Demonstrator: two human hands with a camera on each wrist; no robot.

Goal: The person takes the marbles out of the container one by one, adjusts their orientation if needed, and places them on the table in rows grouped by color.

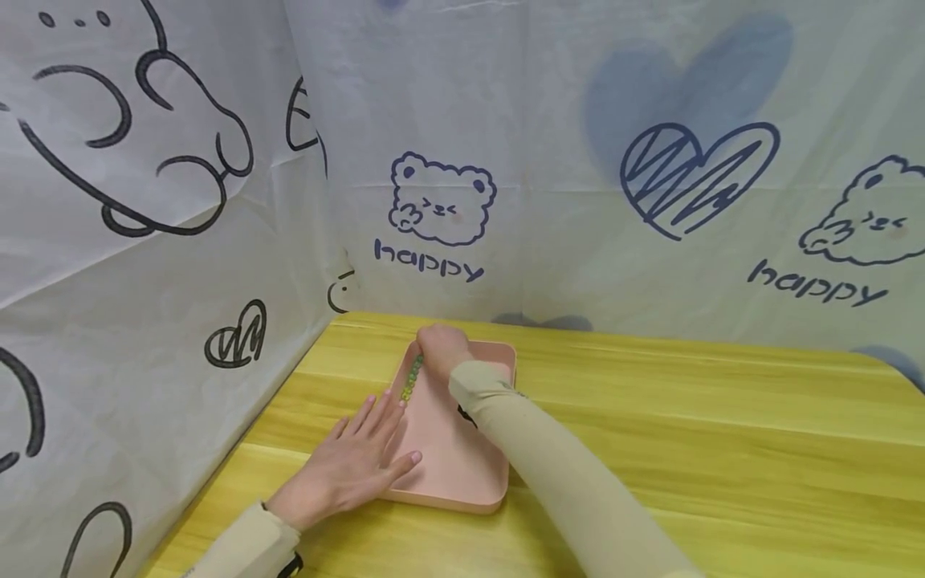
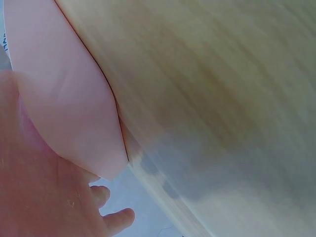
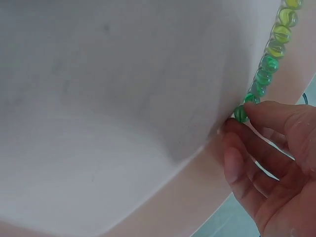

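Noted: shallow pale-pink tray (image 1: 455, 475), smooth, matte, rounded-rectangular with low walls, lying flat on a yellow wood-grain table (image 1: 708, 433) streaked crosswise. Inside, along the wall from about 9 to 11 o'clock: single-file row of small round glass marbles (image 3: 269, 63), glossy, translucent, with swirled cores; yellow-green toward 9 o'clock, deeper green toward 11. Right hand (image 3: 279, 153) at the tray's 11 o'clock corner: pinching the endmost dark-green glass marble (image 3: 240, 114) between thumb and forefinger tips, remaining fingers bent. Left hand (image 1: 347, 472) at 8 o'clock: laid palm down over the tray wall, fingers straight and fanned, gripping nothing. On both arms, close-fitting cream fabric sleeves (image 1: 578, 474). At 12 and 9 o'clock beyond the table: hanging creased white cloth (image 1: 549, 120), printed with line-drawn hearts and bears.
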